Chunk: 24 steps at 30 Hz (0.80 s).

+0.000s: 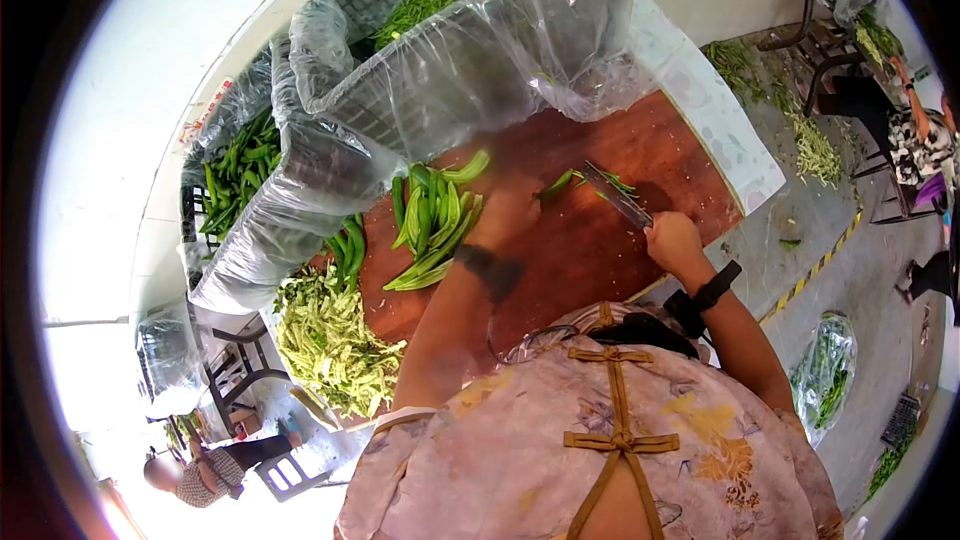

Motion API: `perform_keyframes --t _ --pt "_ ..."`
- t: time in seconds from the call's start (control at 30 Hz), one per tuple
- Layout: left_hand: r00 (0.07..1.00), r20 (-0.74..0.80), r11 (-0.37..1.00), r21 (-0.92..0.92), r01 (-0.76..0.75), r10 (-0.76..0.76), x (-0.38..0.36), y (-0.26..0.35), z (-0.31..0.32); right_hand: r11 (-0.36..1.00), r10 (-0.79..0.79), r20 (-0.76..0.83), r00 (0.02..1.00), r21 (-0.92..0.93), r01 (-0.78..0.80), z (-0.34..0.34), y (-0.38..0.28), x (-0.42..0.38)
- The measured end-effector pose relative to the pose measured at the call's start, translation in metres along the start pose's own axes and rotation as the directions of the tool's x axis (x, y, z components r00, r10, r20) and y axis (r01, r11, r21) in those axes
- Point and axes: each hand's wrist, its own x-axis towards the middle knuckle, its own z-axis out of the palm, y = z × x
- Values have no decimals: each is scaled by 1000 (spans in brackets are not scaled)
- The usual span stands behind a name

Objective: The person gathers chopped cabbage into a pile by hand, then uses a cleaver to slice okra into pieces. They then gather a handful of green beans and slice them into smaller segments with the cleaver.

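Observation:
A knife (620,195) is held by its handle in my right hand (675,242), its blade slanting over the red-brown cutting board (580,260). Under and beside the blade lie narrow green pepper pieces (622,183). My left hand (510,205) is smeared by motion and near a green pepper piece (556,186) left of the blade; its fingers cannot be made out. Left of that hand, long green peppers (430,220) lie in a heap, several split lengthwise with pale insides showing.
Pale pepper scraps (335,340) are piled at the board's left. Behind stands a plastic-lined crate (470,60) of shredded green pepper, beside a lined crate (285,230) of whole peppers. A bagged green load (825,375) rests on the floor. Other people (920,135) are at both sides.

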Motion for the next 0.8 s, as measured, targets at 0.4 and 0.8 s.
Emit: perform_keyframes --t 0.4,0.8 --pt "981 -191 996 -71 -51 37 3 25 -13 1000 6 -2 1000 -7 -6 -3 -1 -1" --pt "977 121 972 137 -193 177 -1 53 6 999 -36 -11 999 -22 36 -3 -1 0"
